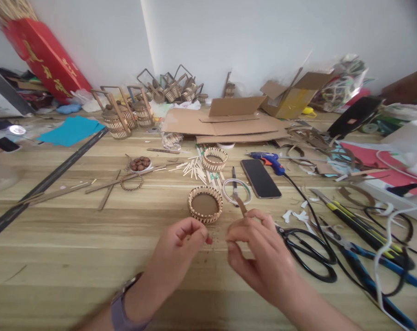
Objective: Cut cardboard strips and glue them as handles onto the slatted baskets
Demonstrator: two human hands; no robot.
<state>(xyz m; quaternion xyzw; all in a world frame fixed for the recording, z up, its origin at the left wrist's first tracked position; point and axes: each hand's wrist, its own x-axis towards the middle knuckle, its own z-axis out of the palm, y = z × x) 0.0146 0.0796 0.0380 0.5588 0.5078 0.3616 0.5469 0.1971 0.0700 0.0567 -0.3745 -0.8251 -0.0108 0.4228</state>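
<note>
My left hand (pixel 181 250) is closed in a pinch just in front of a small round basket (pixel 205 218), made of upright light sticks around a brown base. Something tiny and reddish shows at its fingertips, too small to name. My right hand (pixel 260 257) is closed on a narrow brown cardboard strip (pixel 241 205), which sticks up past the fingers towards a white ring (pixel 225 193). Behind the first basket stands a second stick-walled ring (pixel 215 159). Loose matchsticks (pixel 194 168) lie to its left.
To the right lie a phone (pixel 261 178), a blue glue gun (pixel 269 160), black scissors (pixel 308 253), a cutter (pixel 360 225) and pliers (pixel 363 271) among cables. A bowl of nuts (pixel 140 163) sits left. Flat cardboard (pixel 225 124) and finished little baskets (pixel 115 122) stand behind.
</note>
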